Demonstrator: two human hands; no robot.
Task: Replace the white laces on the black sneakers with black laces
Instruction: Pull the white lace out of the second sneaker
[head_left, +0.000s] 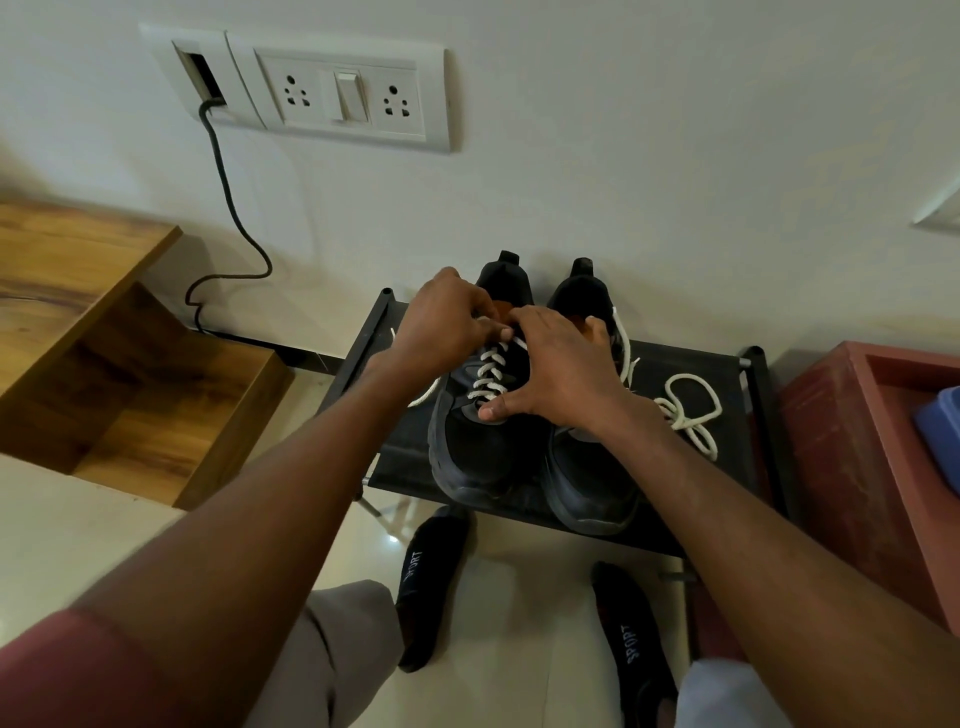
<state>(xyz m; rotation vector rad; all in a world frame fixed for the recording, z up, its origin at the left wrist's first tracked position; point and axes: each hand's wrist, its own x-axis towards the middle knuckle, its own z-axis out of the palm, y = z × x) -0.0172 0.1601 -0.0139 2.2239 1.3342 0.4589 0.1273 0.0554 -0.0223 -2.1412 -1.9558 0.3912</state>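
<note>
Two black sneakers stand side by side on a low black rack (696, 374) against the wall, toes toward the camera, heels toward the wall. Left sneaker (478, 447) carries a white lace (488, 374) crossed through its eyelets up the front; one loose end trails off its left side onto the rack. Left hand (441, 327) is at the top of that lacing, fingers curled and pinching the lace near the uppermost eyelets. Right hand (561, 364) lies over the gap between the two sneakers, thumb stretched down and pressing on the left sneaker below the lowest crossing, fingers reaching to the top of the lacing close to the left hand's fingertips; whether they pinch the lace or only touch it cannot be told. Right sneaker (592, 478) is largely hidden under the right forearm; a white lace end hangs along its right side. A separate white lace (691, 410) lies in a loose coil on the rack right of the sneakers. No black laces identified in view. Below the rack, on the tiled floor, two feet in black socks marked SPORT. Left: wooden shelf unit (93, 322). Right: red crate (852, 457). Wall above: socket plate (337, 93) with a black cable (234, 208) running down from it.
</note>
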